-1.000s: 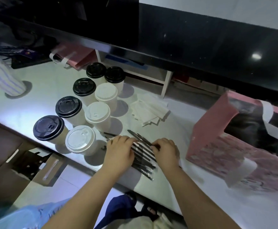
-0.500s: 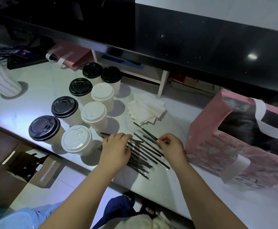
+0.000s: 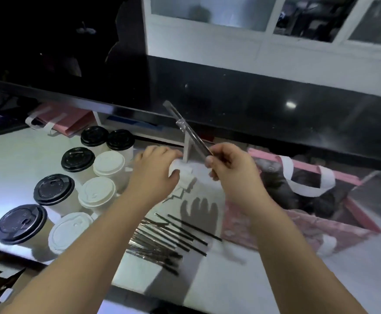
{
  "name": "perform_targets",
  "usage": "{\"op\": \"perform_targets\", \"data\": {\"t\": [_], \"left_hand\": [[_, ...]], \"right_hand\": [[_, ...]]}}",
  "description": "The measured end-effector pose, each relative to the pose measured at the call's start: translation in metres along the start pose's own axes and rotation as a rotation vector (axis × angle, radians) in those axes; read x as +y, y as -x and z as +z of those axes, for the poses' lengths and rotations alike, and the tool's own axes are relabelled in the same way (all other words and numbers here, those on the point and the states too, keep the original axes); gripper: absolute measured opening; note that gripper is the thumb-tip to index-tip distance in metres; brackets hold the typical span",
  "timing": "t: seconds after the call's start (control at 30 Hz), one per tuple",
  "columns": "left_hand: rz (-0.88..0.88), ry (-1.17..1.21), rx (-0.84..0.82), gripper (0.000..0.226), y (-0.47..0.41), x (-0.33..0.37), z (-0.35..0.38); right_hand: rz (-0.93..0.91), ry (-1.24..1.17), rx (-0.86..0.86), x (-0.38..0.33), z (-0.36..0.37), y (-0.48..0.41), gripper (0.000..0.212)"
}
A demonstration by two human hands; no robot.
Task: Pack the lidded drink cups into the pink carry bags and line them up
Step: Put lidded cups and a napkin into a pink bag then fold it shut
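Observation:
Several lidded paper cups stand in two rows at the left of the white counter, black-lidded ones (image 3: 53, 189) outside and white-lidded ones (image 3: 97, 193) inside. An open pink carry bag (image 3: 302, 225) with white handles stands at the right. My right hand (image 3: 229, 171) pinches a wrapped black straw (image 3: 186, 130) that points up and away. My left hand (image 3: 156, 172) grips white napkins (image 3: 183, 177) from the pile beside the cups. More wrapped black straws (image 3: 169, 239) lie loose near the front edge.
A dark raised ledge (image 3: 230, 105) runs along the back of the counter. Flat pink bags (image 3: 58, 120) lie under it at the back left. A white stand leg (image 3: 186, 146) rises behind the napkins. The counter's front edge (image 3: 139, 288) is close to me.
My right hand lifted one straw off the pile and raised it. My left hand left the straws and moved back to the napkins, gripping them. The view tilted upward.

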State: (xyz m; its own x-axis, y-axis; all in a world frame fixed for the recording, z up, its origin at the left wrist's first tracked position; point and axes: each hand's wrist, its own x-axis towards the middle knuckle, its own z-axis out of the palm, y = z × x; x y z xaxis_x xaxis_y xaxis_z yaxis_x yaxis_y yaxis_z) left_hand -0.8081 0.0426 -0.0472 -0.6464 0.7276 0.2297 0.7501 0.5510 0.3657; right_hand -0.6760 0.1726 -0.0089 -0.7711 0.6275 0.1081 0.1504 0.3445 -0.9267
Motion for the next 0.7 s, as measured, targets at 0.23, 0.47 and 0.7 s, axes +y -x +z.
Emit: {"op": "perform_targets", "data": {"t": [0.23,0.47,0.7], "left_hand": [[0.387,0.2,-0.019,0.032,-0.053,0.11,0.003],[0.51,0.126,-0.216,0.05,-0.052,0.148,0.039],[0.489,0.114,-0.364,0.108,-0.062,0.143,0.041]], "right_hand": [[0.0,-0.062,0.267,-0.027,-0.119,0.023,0.022],[0.15,0.116,0.234,0.027,-0.145,0.057,0.014],[0.303,0.795,0.157,0.061,-0.152,0.047,0.018]]}}
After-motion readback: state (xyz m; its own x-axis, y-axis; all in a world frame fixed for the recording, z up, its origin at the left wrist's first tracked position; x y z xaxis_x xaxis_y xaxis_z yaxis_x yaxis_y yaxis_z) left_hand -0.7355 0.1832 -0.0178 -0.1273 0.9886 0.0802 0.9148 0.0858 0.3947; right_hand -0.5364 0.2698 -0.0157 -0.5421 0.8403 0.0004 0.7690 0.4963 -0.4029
